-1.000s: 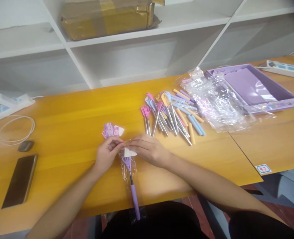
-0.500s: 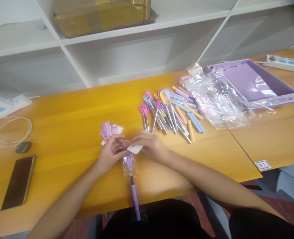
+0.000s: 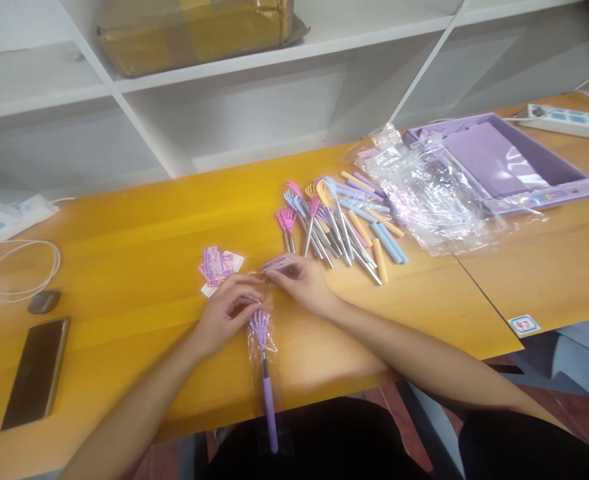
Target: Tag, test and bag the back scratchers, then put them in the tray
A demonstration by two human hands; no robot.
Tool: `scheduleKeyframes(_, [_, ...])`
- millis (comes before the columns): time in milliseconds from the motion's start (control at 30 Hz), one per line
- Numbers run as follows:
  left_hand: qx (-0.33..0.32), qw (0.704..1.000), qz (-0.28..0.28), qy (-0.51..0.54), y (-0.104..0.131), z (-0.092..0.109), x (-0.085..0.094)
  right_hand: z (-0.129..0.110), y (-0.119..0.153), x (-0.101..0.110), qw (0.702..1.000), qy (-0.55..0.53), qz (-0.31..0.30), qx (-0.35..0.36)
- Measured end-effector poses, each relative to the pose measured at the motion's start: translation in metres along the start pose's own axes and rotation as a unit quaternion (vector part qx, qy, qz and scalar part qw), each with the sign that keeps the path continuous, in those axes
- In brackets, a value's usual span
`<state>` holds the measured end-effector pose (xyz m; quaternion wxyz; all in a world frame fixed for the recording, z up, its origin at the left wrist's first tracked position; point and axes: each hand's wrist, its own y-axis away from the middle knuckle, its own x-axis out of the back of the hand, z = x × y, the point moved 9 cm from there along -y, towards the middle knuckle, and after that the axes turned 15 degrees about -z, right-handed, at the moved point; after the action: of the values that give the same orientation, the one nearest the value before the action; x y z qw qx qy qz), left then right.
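Observation:
A purple back scratcher lies in a clear plastic bag, its claw end up near my hands and its handle reaching past the table's front edge. My left hand pinches the top of this bag. Between the thumb and fingers of my right hand is a small printed card, close to the bag's opening. Just behind my left hand sits a loose pile of pink and white cards.
Back scratchers and loose handle tubes are heaped right of centre. Clear bags overlap a purple tray. At left lie a phone, a dark mouse-like object and a power strip.
The card in my right hand has turned from its white face to its printed one and moved slightly up. My left hand has stayed at the bag's top.

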<state>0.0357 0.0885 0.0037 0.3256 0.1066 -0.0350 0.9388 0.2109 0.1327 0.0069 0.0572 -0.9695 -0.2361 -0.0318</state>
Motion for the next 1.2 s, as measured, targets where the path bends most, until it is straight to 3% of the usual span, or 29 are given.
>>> scheduleKeyframes(100, [0.017, 0.999, -0.041, -0.020, -0.001, -0.004, -0.005, -0.003, -0.001, 0.001, 0.999, -0.013, -0.009, 0.034])
scheduleKeyframes(333, [0.020, 0.990, -0.024, 0.137, 0.002, -0.018, -0.002, -0.033, 0.005, 0.002, 0.979, 0.176, -0.015, 0.107])
scheduleKeyframes(500, [-0.016, 0.966, -0.039, 0.254, -0.004, -0.012, 0.001, -0.042, 0.008, -0.011, 0.955, 0.248, -0.044, 0.159])
scheduleKeyframes(667, [-0.045, 0.944, -0.033, 0.326, -0.007, -0.005, 0.005, -0.045, 0.009, -0.013, 0.947, 0.258, -0.049, 0.184])
scheduleKeyframes(833, [-0.013, 0.935, -0.016, 0.353, -0.005, -0.010, 0.006, -0.051, 0.012, -0.009, 0.946, 0.239, -0.034, 0.216])
scheduleKeyframes(967, [-0.008, 0.923, -0.006, 0.384, -0.005, -0.014, 0.007, -0.049, 0.011, -0.008, 0.944, 0.257, -0.029, 0.207])
scheduleKeyframes(1200, [0.006, 0.916, 0.010, 0.400, -0.003, -0.023, 0.010, -0.035, 0.012, -0.024, 0.924, 0.317, -0.116, 0.179])
